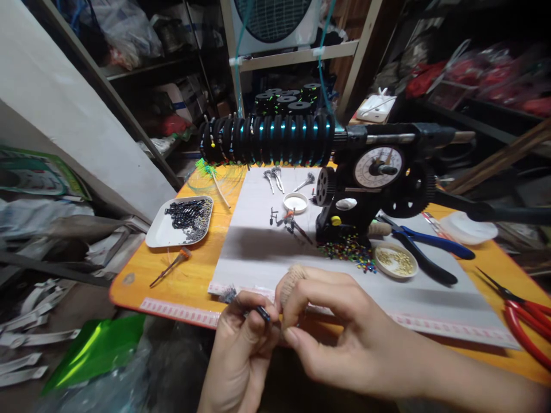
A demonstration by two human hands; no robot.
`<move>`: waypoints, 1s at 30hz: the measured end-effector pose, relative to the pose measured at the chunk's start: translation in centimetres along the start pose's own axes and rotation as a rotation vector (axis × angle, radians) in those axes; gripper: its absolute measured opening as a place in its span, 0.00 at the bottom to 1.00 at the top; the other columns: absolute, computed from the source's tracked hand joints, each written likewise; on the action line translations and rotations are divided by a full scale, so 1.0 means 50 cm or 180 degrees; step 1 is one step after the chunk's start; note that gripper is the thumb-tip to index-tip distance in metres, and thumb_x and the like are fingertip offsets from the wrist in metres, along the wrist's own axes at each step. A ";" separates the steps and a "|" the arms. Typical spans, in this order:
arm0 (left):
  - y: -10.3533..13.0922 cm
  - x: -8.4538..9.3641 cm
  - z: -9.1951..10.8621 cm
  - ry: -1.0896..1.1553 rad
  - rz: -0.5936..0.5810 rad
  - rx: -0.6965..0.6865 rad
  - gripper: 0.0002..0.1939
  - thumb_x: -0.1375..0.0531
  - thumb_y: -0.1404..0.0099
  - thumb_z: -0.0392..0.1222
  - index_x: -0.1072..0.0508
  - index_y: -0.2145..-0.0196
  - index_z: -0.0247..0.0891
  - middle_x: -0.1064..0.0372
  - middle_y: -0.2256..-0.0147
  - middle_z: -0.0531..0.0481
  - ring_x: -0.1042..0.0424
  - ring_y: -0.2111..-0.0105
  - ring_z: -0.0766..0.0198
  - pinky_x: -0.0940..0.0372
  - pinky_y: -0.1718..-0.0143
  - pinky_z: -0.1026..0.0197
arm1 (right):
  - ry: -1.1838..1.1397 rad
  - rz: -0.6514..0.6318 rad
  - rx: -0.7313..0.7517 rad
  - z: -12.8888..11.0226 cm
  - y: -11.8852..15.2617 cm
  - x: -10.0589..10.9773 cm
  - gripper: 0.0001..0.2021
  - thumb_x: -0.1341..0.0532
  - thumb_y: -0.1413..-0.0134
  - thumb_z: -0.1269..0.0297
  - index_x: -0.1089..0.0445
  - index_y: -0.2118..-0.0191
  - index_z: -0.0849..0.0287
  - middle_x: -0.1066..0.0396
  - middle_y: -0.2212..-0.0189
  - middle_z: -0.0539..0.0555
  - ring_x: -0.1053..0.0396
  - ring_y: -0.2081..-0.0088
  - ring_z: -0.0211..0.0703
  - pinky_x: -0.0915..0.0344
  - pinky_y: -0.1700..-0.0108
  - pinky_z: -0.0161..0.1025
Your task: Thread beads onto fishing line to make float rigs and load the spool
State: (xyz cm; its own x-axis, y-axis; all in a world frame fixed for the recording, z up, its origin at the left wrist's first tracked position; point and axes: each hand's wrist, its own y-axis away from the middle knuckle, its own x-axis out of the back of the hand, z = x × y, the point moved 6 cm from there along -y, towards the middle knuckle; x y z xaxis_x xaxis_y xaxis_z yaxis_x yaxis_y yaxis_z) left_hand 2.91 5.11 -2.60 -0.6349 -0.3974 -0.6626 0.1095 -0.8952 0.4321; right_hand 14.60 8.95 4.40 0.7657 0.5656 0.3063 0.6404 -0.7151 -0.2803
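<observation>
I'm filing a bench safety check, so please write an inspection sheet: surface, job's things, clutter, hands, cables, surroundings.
Surface: orange table with a pale board on it.
Job's things: small dark piece, held in the fingers; black machine with a dial; tray of black and grey parts.
Clutter: loose coloured beads by the machine's base; pliers and red-handled scissors on the right.
Hands: left pinches the dark piece; right close beside it, its grip unclear.
Cables: power lead to the machine, nothing seen; teal strands hang at the back.
Surroundings: plastic bags on shelving; green sheet lower left.
</observation>
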 end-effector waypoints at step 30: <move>0.024 -0.006 0.045 -0.0878 -0.0809 -0.1208 0.08 0.34 0.38 0.42 0.29 0.71 0.40 0.34 0.82 0.57 0.40 0.82 0.75 0.48 0.78 0.71 | 0.2430 0.0488 0.1925 -0.051 0.021 0.000 0.09 0.45 0.34 0.72 0.26 0.59 0.63 0.23 0.63 0.54 0.31 0.55 0.41 0.36 0.44 0.43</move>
State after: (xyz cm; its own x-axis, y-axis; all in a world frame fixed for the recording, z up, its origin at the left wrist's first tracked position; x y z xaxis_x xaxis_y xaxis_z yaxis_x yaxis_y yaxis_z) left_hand 1.54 4.63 -0.51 -0.8493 -0.1366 -0.5100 0.1626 -0.9867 -0.0066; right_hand 15.12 7.14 6.42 0.7345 -0.0850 0.6732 0.6234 -0.3074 -0.7190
